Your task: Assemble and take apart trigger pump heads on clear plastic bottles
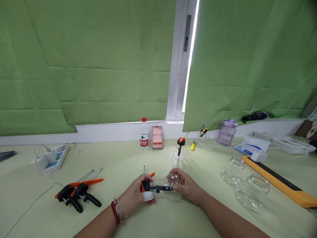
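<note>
At the near middle of the table, my left hand (142, 191) is closed around the black cap of a pump head (146, 185) with an orange lever and a thin metal spout. A white wrap covers one of its fingers. From the cap a black tube runs rightward and shows through the clear wall of a bottle (164, 181) lying on its side. The fingers of my right hand (187, 185) are curled around the bottle's right end. Left of my hands lie two more pump heads (83, 191) with orange levers and metal spouts.
Two clear bottles (257, 185) lie at right beside a long orange-and-black tool (277, 180). Behind my hands stand a bottle with a pump head (179, 155), a water bottle (144, 135) and a phone (157, 137). A power strip (58, 158) sits at left, its cable trailing forward.
</note>
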Motion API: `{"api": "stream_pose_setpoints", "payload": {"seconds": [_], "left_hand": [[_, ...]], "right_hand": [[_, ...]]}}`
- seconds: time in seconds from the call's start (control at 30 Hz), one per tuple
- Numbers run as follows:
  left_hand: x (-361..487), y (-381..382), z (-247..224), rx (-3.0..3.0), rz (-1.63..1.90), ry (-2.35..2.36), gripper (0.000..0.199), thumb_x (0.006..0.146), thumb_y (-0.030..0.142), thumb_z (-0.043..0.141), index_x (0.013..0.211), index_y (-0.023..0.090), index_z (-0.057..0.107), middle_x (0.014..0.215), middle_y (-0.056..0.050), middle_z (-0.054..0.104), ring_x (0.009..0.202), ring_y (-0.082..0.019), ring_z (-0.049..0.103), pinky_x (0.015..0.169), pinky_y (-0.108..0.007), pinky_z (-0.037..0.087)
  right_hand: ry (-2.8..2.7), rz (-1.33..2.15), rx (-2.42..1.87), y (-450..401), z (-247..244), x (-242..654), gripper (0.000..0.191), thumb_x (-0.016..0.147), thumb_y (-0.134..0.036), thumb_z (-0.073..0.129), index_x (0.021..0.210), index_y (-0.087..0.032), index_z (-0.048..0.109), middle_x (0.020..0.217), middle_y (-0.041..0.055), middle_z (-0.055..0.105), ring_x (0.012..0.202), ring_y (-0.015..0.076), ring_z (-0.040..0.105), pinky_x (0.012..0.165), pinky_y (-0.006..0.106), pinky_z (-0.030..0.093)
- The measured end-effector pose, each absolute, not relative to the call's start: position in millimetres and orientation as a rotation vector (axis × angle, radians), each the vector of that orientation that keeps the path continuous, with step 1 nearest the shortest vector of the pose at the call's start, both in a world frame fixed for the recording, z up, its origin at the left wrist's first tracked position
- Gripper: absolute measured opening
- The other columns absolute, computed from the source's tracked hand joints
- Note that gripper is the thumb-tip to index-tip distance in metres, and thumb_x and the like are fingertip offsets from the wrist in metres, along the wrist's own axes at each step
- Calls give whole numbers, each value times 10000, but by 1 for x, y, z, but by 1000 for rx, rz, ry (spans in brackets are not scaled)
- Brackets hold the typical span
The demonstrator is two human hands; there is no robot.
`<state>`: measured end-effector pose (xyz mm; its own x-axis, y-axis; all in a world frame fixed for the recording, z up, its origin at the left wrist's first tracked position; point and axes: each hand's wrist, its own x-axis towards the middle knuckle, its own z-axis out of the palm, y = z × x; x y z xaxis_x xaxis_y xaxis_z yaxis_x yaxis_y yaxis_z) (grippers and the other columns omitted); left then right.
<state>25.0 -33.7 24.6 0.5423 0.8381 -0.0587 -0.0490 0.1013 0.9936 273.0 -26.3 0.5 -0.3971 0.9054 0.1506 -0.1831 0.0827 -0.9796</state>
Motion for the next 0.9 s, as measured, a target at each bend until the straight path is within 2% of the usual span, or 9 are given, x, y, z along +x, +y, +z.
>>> {"api": "stream_pose_setpoints", "payload": {"seconds": [0.17,0.27,0.47,0.63,0.77,0.9], "left_hand": [[28,-35,25,1316,776,820,521,634,242,762,1085,198,504,787,22,556,681,-147,597,700,-308,476],[28,-33,22,1377,788,877,558,591,214,789,1090,179,543,769,29,544,660,-112,532,660,-254,453],[30,-35,19,1363,803,908,600,552,197,805,1102,166,568,777,25,533,682,-112,500,665,-246,440],[30,-36,19,1409,806,937,602,531,182,810,1089,154,585,768,22,539,699,-116,495,659,-232,426],[31,-37,20,1399,800,943,607,517,181,813,1079,153,586,753,27,537,669,-111,496,629,-228,426],[31,-37,23,1376,800,929,595,510,180,814,1059,149,586,757,24,546,650,-107,505,617,-231,437]], "right_hand": [[-1448,1472,-787,-28,2,271,457,681,-362,751,1031,-212,500,1034,51,563,912,179,523,797,305,407],[-1448,1464,-818,-32,7,269,432,689,-365,739,1013,-207,500,1000,40,567,897,177,521,790,300,402],[-1499,1378,-1010,-37,19,264,292,787,-450,602,880,-183,529,803,6,584,759,161,520,716,286,391],[-1569,1207,-1205,-38,25,261,407,820,-553,485,807,-165,607,821,39,630,823,214,551,778,330,401],[-1464,1167,-1316,-38,22,259,529,815,-629,429,963,-165,635,909,61,639,957,255,548,865,365,398],[-1380,1255,-1342,-38,20,259,624,820,-672,369,1055,-148,612,957,88,635,1005,273,546,927,414,378]]}}
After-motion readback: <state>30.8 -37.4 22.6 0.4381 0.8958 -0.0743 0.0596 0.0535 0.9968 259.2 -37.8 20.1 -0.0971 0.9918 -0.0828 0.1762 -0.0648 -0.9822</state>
